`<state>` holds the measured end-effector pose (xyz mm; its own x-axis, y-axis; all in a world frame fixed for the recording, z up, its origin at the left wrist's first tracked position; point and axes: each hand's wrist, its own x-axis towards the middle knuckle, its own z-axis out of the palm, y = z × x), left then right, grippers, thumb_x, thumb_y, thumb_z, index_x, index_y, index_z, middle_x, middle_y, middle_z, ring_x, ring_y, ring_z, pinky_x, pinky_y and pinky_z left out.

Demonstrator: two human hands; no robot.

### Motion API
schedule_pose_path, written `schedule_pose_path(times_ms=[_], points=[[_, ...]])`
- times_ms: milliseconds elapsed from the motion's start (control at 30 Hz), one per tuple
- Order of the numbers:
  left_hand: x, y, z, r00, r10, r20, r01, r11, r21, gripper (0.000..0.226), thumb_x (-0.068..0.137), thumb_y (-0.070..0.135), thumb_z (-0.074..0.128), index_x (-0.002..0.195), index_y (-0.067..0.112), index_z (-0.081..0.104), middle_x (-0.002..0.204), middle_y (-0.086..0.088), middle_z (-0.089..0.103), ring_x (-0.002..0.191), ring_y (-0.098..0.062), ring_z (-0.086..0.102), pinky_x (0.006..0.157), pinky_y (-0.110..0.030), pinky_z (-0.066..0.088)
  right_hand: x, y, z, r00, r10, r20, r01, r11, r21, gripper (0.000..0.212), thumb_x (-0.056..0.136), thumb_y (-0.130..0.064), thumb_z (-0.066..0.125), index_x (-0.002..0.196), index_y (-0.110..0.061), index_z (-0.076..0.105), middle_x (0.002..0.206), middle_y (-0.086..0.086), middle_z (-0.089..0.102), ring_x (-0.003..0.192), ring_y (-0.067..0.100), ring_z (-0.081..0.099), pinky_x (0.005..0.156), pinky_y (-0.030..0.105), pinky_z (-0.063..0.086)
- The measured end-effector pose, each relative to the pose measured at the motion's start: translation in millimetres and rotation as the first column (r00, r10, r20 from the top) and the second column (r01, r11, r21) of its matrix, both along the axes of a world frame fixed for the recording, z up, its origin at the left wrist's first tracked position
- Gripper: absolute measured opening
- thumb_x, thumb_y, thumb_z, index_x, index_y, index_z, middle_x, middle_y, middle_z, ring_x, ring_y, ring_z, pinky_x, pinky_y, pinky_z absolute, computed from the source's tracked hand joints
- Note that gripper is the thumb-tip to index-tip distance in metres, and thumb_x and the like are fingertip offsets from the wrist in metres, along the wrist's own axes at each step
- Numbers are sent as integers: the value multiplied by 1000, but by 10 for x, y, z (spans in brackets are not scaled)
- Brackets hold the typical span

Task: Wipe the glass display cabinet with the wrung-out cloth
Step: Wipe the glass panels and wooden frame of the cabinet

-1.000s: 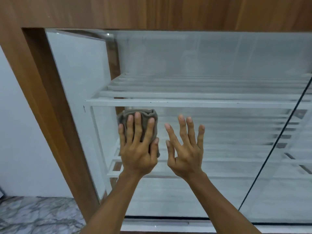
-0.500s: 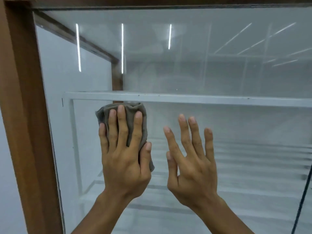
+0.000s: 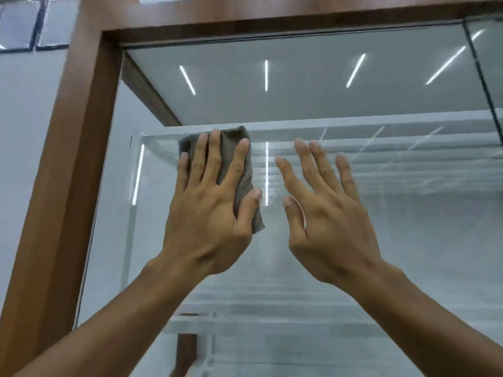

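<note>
Nearest, mid-frame, the left hand (image 3: 206,213) lies flat, fingers straight, pressing the grey cloth (image 3: 230,140) onto the cabinet glass (image 3: 272,268), likely spreading pressure for wiping. Just right, the right hand (image 3: 326,221) is splayed and empty, perhaps steadying. Beyond: white shelves (image 3: 381,122); wooden frame (image 3: 81,131) at upper left.

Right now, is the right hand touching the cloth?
Apart: the head view shows a strip of bare glass between the right hand and the cloth.
</note>
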<state>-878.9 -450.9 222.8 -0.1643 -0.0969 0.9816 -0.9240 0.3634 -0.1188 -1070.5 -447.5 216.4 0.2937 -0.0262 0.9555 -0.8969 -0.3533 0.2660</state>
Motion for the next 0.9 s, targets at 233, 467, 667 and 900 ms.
schedule_pose_path(times_ms=[233,467,667,900], points=[[58,-1,-97,998,40,52,-40,999,-5,76,95,66,14,162,37,-10,171,5,-21,153,-5,-28,125,-32,-21,-65,73,-27,1000,-17,-25,18,999,51,64,101,-44,18,163,-29,16,173,2,0,159,16,-9,129,43,-11],[-385,33,27,985,38,-169,-36,999,15,74,99,56,17,165,33,-5,173,-2,-15,158,-17,-19,127,-43,-16,-122,69,-73,998,-59,23,58,997,59,60,109,-40,22,165,-23,8,173,1,-4,159,17,-10,128,46,-11],[-493,50,-279,986,53,160,-49,998,-25,73,97,59,13,164,35,-6,171,6,-19,156,-8,-24,127,-35,-17,-682,157,-91,992,-122,29,119,990,77,59,107,-43,16,164,-33,8,173,-1,-3,159,16,-10,128,46,-10],[-1268,77,209,999,52,-10,-52,998,25,69,106,51,19,165,26,-8,173,-6,-17,158,-21,-21,127,-45,-15,-930,167,-139,996,-48,80,40,995,92,60,110,-32,26,164,-15,5,173,5,-4,159,16,-9,128,35,-12]])
